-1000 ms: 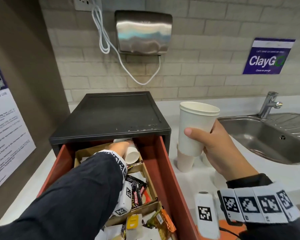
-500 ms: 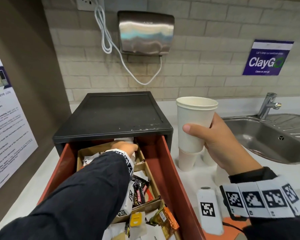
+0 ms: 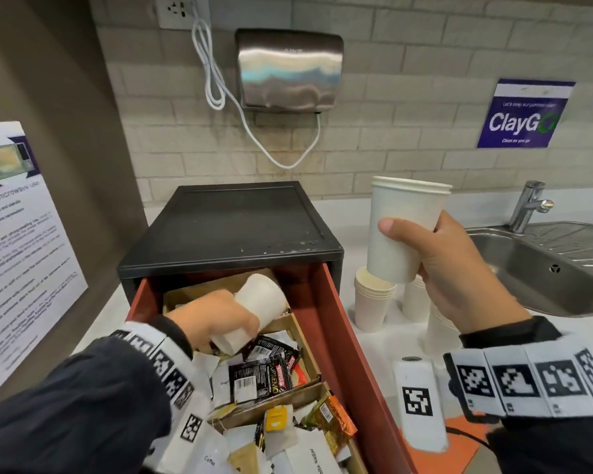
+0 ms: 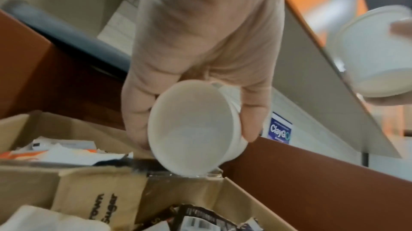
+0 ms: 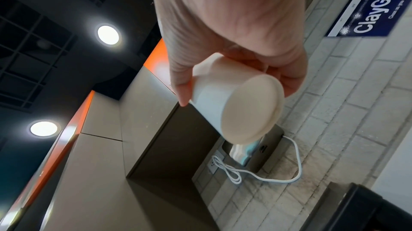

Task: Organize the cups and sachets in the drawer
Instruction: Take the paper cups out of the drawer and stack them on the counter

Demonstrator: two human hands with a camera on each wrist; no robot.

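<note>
Gripping a tilted paper cup (image 3: pixel 259 311) in my left hand (image 3: pixel 213 319) over the far end of the drawer (image 3: pixel 339 336), right hand (image 3: pixel 449 268) wrapped round the cup stack (image 3: pixel 404 230), I risk crushing it or dragging sachets (image 3: pixel 259 374) out.

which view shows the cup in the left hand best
The left wrist view: the cup fills the middle, its open mouth facing the camera, with the left hand gripping it. The head view shows only its side and base above the drawer. The right wrist view misses it.
</note>
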